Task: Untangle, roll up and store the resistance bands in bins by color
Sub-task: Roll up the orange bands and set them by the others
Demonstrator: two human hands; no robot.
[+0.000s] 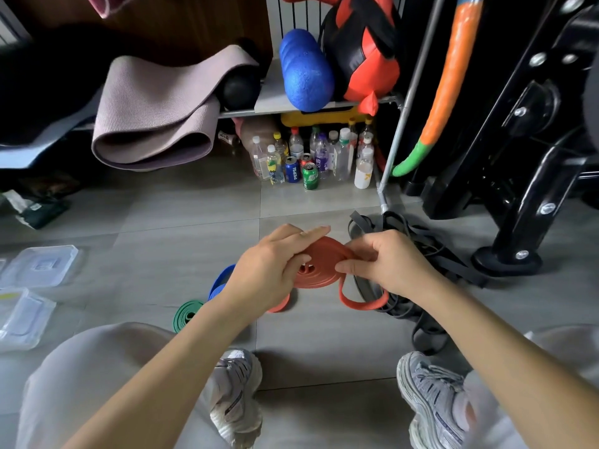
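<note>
Your left hand [272,267] hides part of the red band [319,273]. It and your right hand [389,264] pinch the coil, face tilted toward you.

Red band [319,270], blue roll [220,280], green roll [186,314], black tangle [431,247], grey floor [162,222].

Soft, even light; the grey tiled floor [194,205] carries a faint sheen and weak shadows beneath the pale mesh sneakers [236,393]. Wide-angle distortion bends the edges; the upper-left corner is dark.
</note>
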